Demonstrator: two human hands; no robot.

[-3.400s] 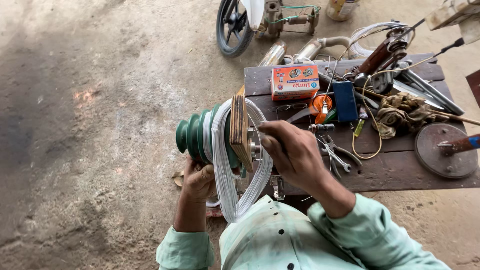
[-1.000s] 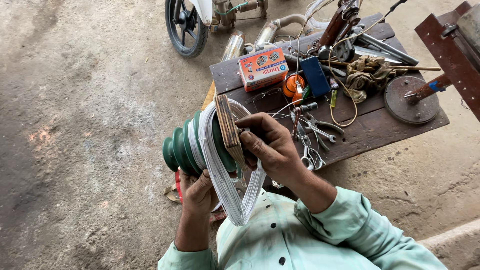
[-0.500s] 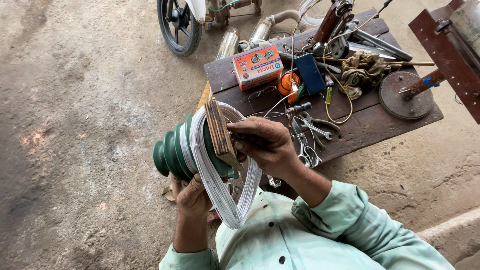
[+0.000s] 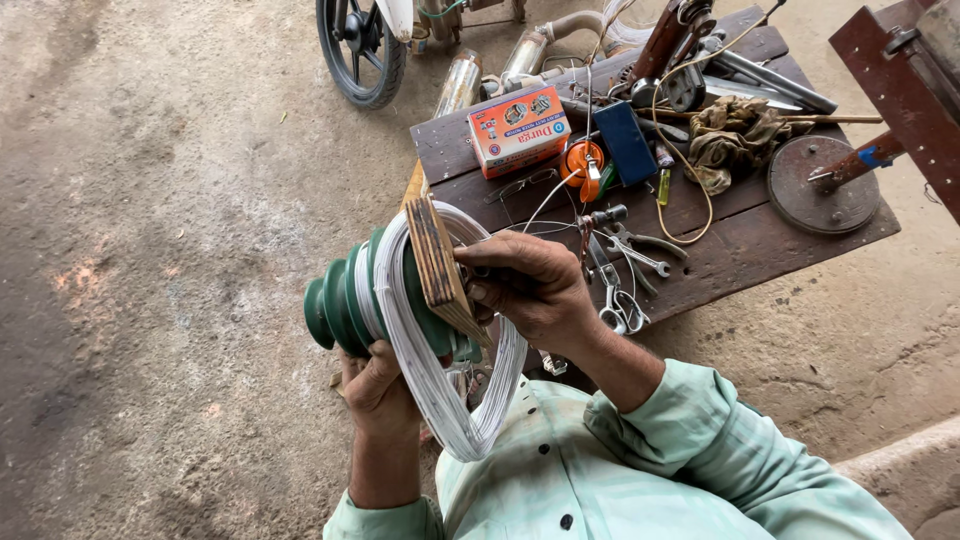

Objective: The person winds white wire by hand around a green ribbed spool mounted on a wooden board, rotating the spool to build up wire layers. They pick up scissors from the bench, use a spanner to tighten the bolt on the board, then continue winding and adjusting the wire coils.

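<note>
Item: green stepped former (image 4: pixel 345 300), carrying a hanging coil of white wire (image 4: pixel 440 400) and capped by a flat wooden board (image 4: pixel 440 265).

Position: the former was held in mid-air above the bare concrete floor (image 4: pixel 150 200), in front of the chest, just left of the low wooden workbench (image 4: pixel 760 240).

Grip: the left hand (image 4: pixel 378 385) was closed around the underside of the former, its fingers pressed against the wire loop. The right hand (image 4: pixel 530 290) was clamped over the board's far face and edge, thumb and fingers curled shut on it.

Relation: the former lay between the two hands, above the left and to the left of the right; both were in contact, neither nearer.

Orientation: the long axis ran roughly level, the narrow stepped end pointed left and away from the bench, the board end turned toward the right hand. The board stood on edge, tilted slightly. The coil sagged downward toward the shirt (image 4: pixel 600 480).

Nearby: pliers (image 4: pixel 630 250) and an orange box (image 4: pixel 518 128) were noted on the bench.
</note>
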